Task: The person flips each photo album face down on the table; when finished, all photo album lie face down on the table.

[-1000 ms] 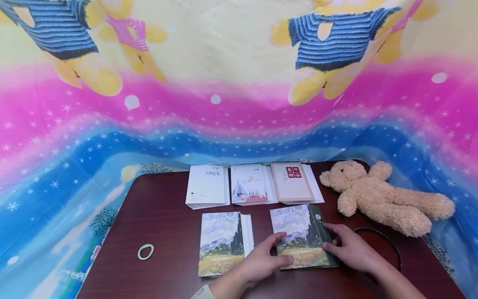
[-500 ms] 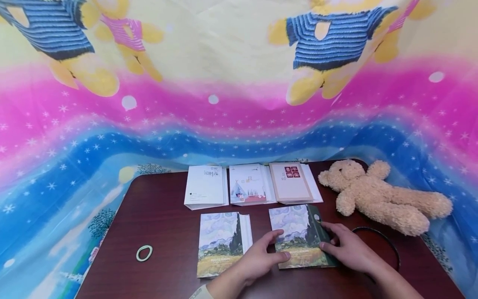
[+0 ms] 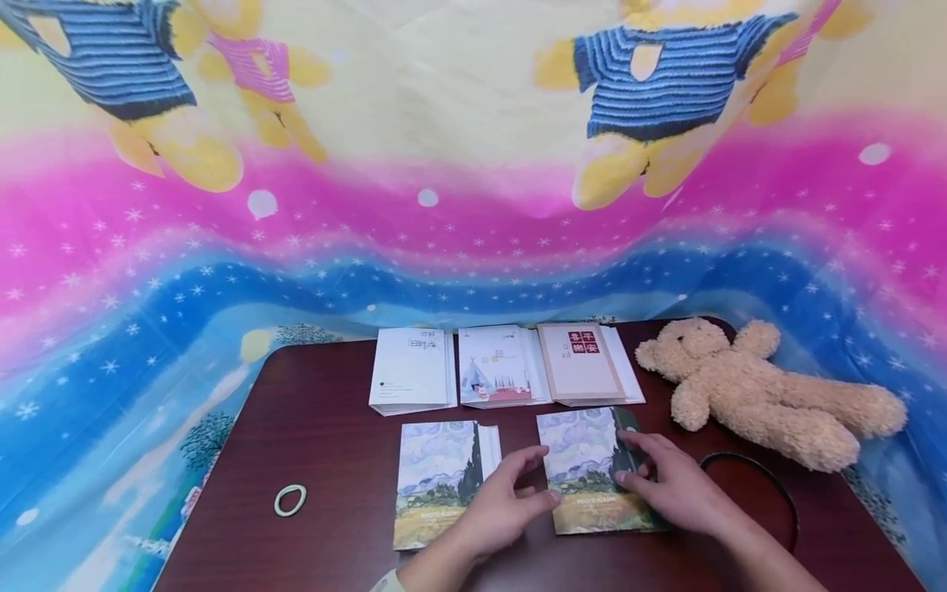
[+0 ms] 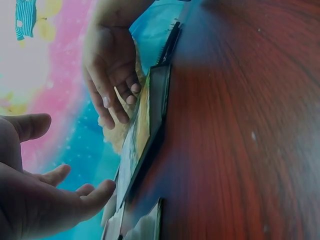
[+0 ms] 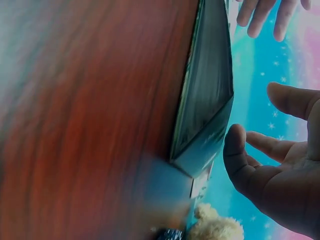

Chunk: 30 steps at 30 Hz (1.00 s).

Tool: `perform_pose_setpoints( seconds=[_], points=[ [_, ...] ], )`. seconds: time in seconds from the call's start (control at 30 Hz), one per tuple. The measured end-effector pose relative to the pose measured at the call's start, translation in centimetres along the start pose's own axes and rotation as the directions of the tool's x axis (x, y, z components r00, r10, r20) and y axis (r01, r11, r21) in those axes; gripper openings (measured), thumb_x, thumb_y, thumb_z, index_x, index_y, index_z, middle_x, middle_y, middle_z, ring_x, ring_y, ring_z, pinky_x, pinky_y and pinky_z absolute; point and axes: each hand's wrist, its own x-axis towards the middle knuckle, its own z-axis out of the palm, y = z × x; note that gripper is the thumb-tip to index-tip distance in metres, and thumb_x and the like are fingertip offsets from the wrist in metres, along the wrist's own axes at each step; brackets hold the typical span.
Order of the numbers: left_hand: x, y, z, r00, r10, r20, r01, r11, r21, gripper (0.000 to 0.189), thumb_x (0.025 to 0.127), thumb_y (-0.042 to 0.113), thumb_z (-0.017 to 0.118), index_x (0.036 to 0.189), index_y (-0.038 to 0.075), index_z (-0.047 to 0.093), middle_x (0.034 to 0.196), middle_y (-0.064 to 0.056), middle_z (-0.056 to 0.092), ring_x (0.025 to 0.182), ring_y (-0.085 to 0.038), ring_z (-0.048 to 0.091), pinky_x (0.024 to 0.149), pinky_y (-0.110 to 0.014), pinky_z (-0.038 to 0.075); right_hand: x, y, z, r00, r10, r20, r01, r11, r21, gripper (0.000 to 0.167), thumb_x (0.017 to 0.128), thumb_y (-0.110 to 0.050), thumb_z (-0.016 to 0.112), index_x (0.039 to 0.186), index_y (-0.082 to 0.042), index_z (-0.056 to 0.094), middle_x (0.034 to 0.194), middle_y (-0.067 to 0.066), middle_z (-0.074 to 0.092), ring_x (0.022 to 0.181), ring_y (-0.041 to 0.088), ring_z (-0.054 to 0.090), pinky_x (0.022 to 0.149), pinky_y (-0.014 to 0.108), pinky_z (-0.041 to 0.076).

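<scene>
A photo album (image 3: 584, 473) with a painted landscape cover and dark green spine lies on the table, between my two hands. My left hand (image 3: 503, 501) is at its left edge, fingers spread and holding nothing. Over the spine side hovers my right hand (image 3: 676, 485), its fingers loosely bent. In the right wrist view the right hand (image 5: 280, 170) shows a gap between thumb and fingers, close by the album's dark spine (image 5: 205, 142). A matching photo album (image 3: 436, 477) lies to the left, partly hidden behind my left hand and forearm.
Three pale albums stand in a row at the back: white (image 3: 412, 370), tent-patterned (image 3: 496, 366) and pink-beige (image 3: 579, 362). A teddy bear (image 3: 762, 386) lies at the right, near a black ring-shaped band (image 3: 790, 493). A light green ring (image 3: 290, 500) is at the left.
My left hand has come off the right-hand album's cover and drawn slightly left. My right hand has shifted left, from the album's right edge to above its cover and spine.
</scene>
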Motion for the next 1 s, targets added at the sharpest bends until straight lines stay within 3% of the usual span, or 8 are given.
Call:
perform_pose_setpoints(
  seconds=[0.27, 0.6, 1.0],
  points=[
    [-0.4, 0.1, -1.5, 0.999, 0.041, -0.02, -0.041, 0.999, 0.019, 0.063, 0.094, 0.022, 0.076, 0.15, 0.008, 0.051, 0.151, -0.022, 0.049, 0.141, -0.044, 0.043, 0.111, -0.057, 0.043, 1.0, -1.2, 0.8, 0.998, -0.06, -0.018, 0.06, 0.998, 0.015, 0.062, 0.094, -0.03, 0.078, 0.146, -0.004, 0.056, 0.124, 0.009, 0.061, 0.084, 0.005, 0.056, 0.067, 0.026, 0.047],
    [-0.7, 0.3, -3.2, 0.997, 0.013, -0.077, -0.011, 1.0, 0.027, 0.062, 0.095, 0.025, 0.075, 0.15, 0.011, 0.051, 0.154, -0.016, 0.047, 0.142, -0.042, 0.044, 0.108, -0.053, 0.047, 1.9, -3.0, 1.6, 0.998, -0.068, 0.002, 0.068, 0.997, 0.04, 0.061, 0.095, -0.03, 0.077, 0.147, -0.006, 0.056, 0.108, 0.005, 0.061, 0.082, 0.009, 0.055, 0.067, 0.026, 0.046],
    [-1.7, -0.2, -5.6, 0.992, -0.024, -0.125, 0.026, 0.999, 0.018, 0.063, 0.097, 0.025, 0.073, 0.153, 0.012, 0.049, 0.155, -0.023, 0.045, 0.137, -0.048, 0.047, 0.109, -0.058, 0.044, 3.2, -4.5, 2.5, 0.986, -0.168, 0.024, 0.165, 0.983, 0.079, 0.061, 0.095, -0.029, 0.077, 0.146, -0.003, 0.055, 0.121, 0.01, 0.063, 0.085, 0.007, 0.056, 0.069, 0.026, 0.049]
  ],
)
